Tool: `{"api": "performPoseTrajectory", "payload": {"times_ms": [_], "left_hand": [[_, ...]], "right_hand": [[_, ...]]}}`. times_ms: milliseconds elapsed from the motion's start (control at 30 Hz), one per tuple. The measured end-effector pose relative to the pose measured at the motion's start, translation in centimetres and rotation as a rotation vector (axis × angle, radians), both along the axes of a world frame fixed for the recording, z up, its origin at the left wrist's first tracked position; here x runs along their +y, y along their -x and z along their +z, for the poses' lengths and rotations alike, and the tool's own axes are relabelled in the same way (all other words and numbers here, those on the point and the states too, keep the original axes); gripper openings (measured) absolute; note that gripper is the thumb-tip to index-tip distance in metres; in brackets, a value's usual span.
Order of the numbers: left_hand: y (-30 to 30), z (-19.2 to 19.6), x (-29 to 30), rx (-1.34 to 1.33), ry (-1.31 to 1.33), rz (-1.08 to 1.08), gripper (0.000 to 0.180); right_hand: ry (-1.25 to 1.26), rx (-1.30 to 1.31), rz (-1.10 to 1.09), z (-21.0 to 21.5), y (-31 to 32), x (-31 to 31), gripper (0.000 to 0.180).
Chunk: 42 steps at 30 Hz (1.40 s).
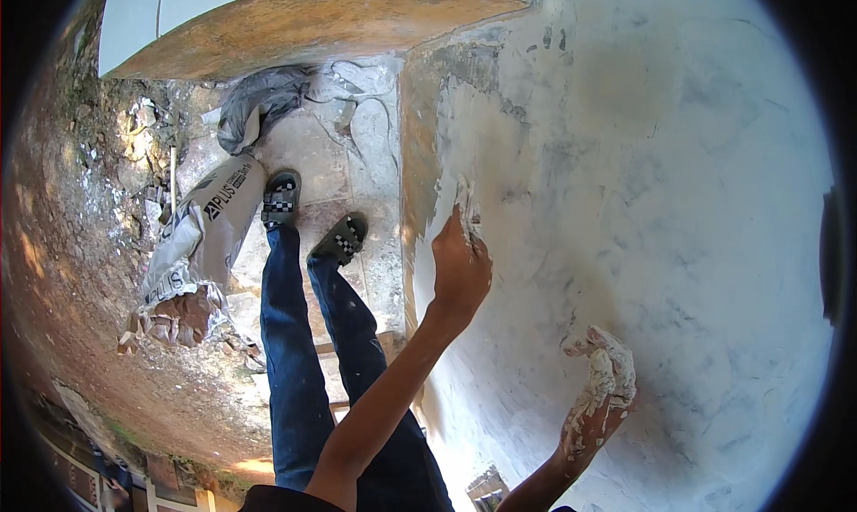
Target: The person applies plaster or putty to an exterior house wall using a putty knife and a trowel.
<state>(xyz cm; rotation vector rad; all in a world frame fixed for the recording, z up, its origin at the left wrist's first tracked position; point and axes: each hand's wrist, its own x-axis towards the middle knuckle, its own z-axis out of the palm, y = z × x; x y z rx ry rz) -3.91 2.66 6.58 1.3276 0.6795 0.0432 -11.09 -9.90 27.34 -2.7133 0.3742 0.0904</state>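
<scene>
Outdoor work site beside a wall [643, 155], viewed steeply from above: bare earth on the left, a split sack [201, 244] lying there, a grey bag [259, 101] beyond it, and broken paving [357, 146] under the person's sandals. The wall is patchy, brown along its left edge, grey-white with fresh plaster [464, 146] to the right. The left hand [460, 266] presses a trowel [468, 204] flat to the wall, fingers closed on it; its blade is largely hidden. The right hand [600, 396], caked white, is cupped around a lump of plaster held just off the wall. Judgement: good work here calls for even pressure, a shallow blade angle, and overlapping strokes toward the brown edge.
</scene>
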Motion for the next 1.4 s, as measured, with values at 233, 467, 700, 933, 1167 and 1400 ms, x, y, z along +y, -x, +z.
{"api": "performPoseTrajectory", "payload": {"times_ms": [233,467,700,933,1167,1400], "left_hand": [[-3.7,-5.6,-4.0,0.055,-0.212,-0.086,0.02],[-1.7,3.7,-5.5,-0.04,0.097,-0.188,0.041],[0.6,4.2,0.7,0.046,0.23,-0.065,0.039],[-5.3,-5.9,-0.2,0.246,0.09,0.031,0.02],[-5.6,6.0,-3.4,-0.013,0.143,-0.074,0.024],[-3.2,1.8,2.5,0.127,0.322,0.117,0.031]], "right_hand": [[-0.198,-0.038,-0.036,-1.3,-0.1,3.4,0.035],[0.117,0.119,0.005,-0.2,-0.2,2.5,0.035],[-0.157,0.014,-0.038,-0.3,-0.4,2.3,0.034],[-0.299,0.078,-0.194,-0.7,-0.6,4.2,0.049],[-0.233,0.034,-0.232,0.1,-0.9,3.9,0.035],[-0.341,-0.001,-0.143,0.4,-0.4,2.7,0.043]]}}
